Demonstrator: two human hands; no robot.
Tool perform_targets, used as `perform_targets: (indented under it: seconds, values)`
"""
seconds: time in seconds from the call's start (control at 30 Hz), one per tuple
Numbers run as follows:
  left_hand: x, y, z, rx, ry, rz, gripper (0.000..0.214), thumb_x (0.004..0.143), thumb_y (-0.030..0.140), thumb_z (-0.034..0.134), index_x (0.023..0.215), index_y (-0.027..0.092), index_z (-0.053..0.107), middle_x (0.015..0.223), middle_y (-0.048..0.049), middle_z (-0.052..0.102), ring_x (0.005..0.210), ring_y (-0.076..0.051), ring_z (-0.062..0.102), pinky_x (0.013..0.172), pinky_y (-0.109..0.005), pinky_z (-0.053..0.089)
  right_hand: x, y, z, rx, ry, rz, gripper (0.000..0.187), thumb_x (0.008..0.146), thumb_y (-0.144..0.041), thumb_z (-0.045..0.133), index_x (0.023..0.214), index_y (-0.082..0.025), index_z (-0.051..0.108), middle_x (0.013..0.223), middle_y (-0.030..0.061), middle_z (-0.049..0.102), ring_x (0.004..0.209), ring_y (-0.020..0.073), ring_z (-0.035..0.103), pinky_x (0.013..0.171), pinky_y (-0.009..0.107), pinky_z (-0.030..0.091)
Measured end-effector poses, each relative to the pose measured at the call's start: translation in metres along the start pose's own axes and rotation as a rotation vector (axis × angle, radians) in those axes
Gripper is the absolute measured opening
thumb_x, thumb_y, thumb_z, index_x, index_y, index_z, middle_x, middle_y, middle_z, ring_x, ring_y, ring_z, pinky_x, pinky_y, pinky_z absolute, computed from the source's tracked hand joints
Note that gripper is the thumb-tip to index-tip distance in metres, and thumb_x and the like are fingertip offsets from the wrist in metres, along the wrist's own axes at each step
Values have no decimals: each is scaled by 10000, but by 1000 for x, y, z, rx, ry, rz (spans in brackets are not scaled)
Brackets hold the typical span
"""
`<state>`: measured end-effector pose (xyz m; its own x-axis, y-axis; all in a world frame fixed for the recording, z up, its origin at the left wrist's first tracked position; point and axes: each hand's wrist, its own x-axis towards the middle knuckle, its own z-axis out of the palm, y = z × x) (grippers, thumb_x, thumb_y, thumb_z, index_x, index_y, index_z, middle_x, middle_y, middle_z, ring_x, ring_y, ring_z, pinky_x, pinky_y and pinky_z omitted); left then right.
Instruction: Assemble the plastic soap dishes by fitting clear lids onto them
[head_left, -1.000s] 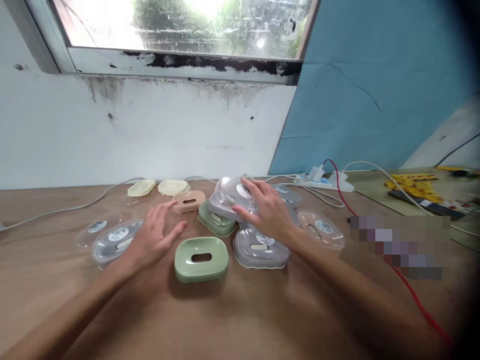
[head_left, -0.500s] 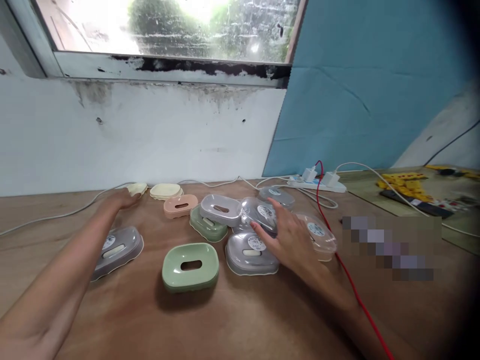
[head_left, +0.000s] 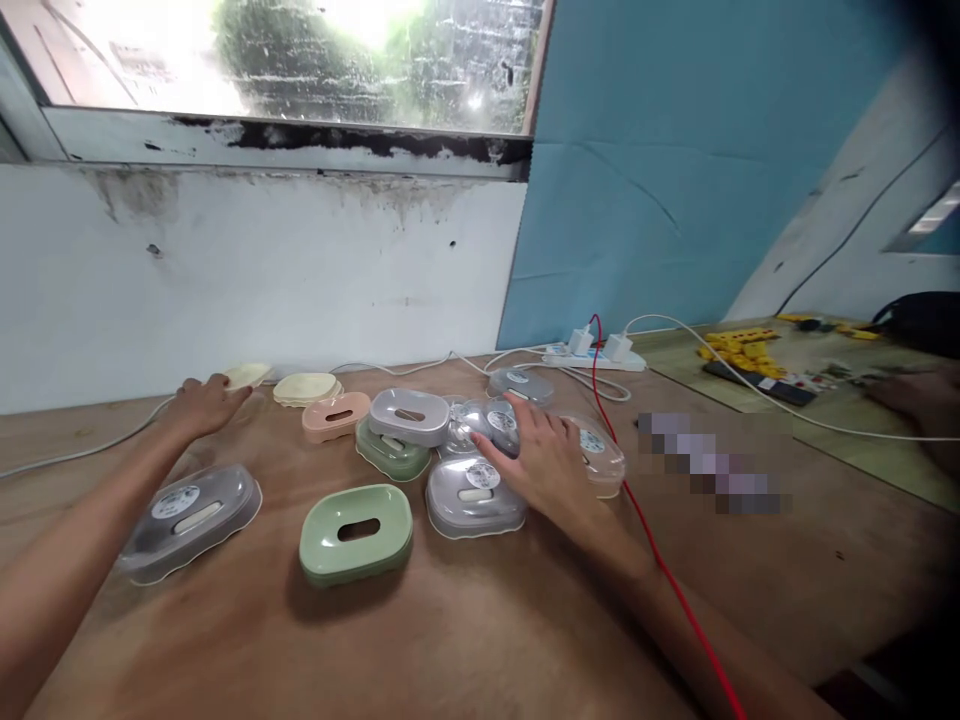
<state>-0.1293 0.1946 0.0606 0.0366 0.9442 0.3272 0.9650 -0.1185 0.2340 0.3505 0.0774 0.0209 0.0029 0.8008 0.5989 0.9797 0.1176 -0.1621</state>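
My left hand (head_left: 208,405) is at the far left of the table, its fingers loosely bent and apart, beside a cream oval piece (head_left: 249,375). I see nothing held in it. My right hand (head_left: 546,452) spreads over a cluster of soap dishes in clear packaging, thumb and index finger apart. Its fingers cover part of a packaged grey dish (head_left: 459,430); whether they touch it, I cannot tell. Just in front sits another packaged grey dish (head_left: 475,497). Under the fingers' right side is a packaged pinkish dish (head_left: 604,462). An unwrapped grey soap dish (head_left: 409,416) rests on a packaged green one (head_left: 391,455).
A bare green soap dish (head_left: 355,530) is at front centre, a packaged grey dish (head_left: 196,520) to its left. Behind are a peach dish (head_left: 336,416) and stacked cream ovals (head_left: 306,389). A red cable (head_left: 660,555) runs from the power strip (head_left: 594,357). Another person's hand is at far right.
The view has swung right, so things sit further left. My left hand has drawn back leftward from the cream oval piece. My right hand stays over the packaged dishes.
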Motion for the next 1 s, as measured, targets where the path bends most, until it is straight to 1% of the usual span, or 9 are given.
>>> perform_targets:
  seconds: [0.07,0.13,0.2,0.3,0.43,0.63,0.8,0.9,1.0]
  values:
    - [-19,20,-9,-13,47,-40,726,1091,601,321,1416,-26,488,1343,-243,546,1390,-524,428,1088,-754,392,1,-6,-8,75,96,-104,564,1001,-567,544,1386,-157,583,1381,231,643,1287,414,589,1079,595,406]
    - [-45,44,-14,-45,71,2,710,1091,616,288,1514,61,421,1447,-190,470,1412,-434,448,1184,-625,379,0,-17,-18,178,183,-299,477,1010,-522,546,1344,-186,604,1414,206,614,1327,378,559,1115,566,394]
    - [-79,69,-15,-91,62,80,645,1078,635,308,1502,170,448,1474,-128,460,1337,-356,537,1142,-514,469,-6,-34,-24,280,228,-507,452,995,-501,569,1334,-204,599,1395,187,616,1306,349,569,1108,536,412]
    - [-132,99,-6,-300,38,260,518,1053,596,415,1463,284,473,1529,-92,457,1317,-364,555,1035,-475,554,-22,-65,-20,407,218,-726,482,968,-518,562,1322,-192,586,1321,179,644,1203,325,607,1012,498,475]
    - [-179,114,14,-438,25,340,436,1060,494,457,1457,316,480,1492,-104,490,1355,-340,544,1099,-467,514,-50,-100,0,436,130,-885,475,951,-583,534,1173,-175,636,1182,174,683,1030,298,637,907,458,512]
    - [-185,96,34,-432,11,294,440,1043,508,493,1426,300,557,1479,-113,527,1335,-324,577,1117,-484,507,-72,-107,12,268,-130,-810,760,937,-733,550,1442,-166,531,1448,255,571,1367,407,516,1177,623,373]
    - [-183,78,40,-455,39,251,452,1024,538,539,1422,331,592,1547,-88,514,1418,-352,536,1122,-490,511,-74,-99,14,278,-139,-834,434,1018,-505,580,1358,-238,619,1371,169,646,1360,411,558,1182,689,369]
    - [-183,73,42,-487,27,229,463,1002,562,586,1400,330,631,1545,-77,537,1415,-351,548,1130,-496,511,-72,-98,14,321,-108,-860,260,1037,-384,589,1248,-256,674,1289,111,699,1355,382,581,1132,627,475]
    - [-180,71,43,-538,2,182,503,963,602,635,1365,303,676,1536,-89,565,1395,-360,570,1134,-516,511,-68,-95,8,431,-86,-961,238,1051,-376,589,1218,-241,690,1243,61,741,1325,292,625,1072,426,575]
